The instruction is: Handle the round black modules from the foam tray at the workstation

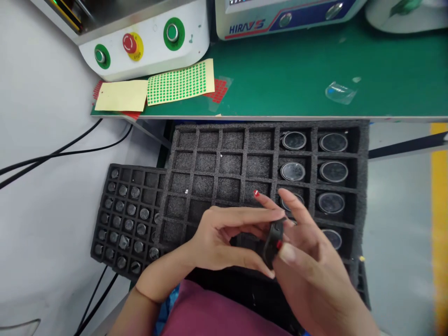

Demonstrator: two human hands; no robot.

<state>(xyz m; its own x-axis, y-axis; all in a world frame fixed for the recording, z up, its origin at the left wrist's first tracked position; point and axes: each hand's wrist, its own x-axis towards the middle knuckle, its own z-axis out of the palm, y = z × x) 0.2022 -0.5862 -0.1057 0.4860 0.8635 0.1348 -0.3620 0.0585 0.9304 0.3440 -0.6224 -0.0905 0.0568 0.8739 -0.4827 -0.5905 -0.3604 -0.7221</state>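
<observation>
My left hand (227, 233) grips a round black part (271, 242) between thumb and fingers, and the part is seen nearly edge-on. My right hand (315, 261) is at the same part from the other side. Its thumb presses near the rim, where a small red spot shows, while two of its fingers stretch out. Another bit of red sits at one of those fingertips. Both hands are above a large black foam tray (206, 161) with square compartments. Clear-rimmed round dark parts (293, 171) fill compartments in its two right columns.
On the left is a smaller foam tray (119, 186) of small cylindrical pieces. A green bench (280, 74) crosses ahead, carrying a green-dot sticker sheet (180, 81), red stickers (220, 89) and a clear plastic scrap (340, 93). Behind stands a machine panel with a red stop button (129, 43).
</observation>
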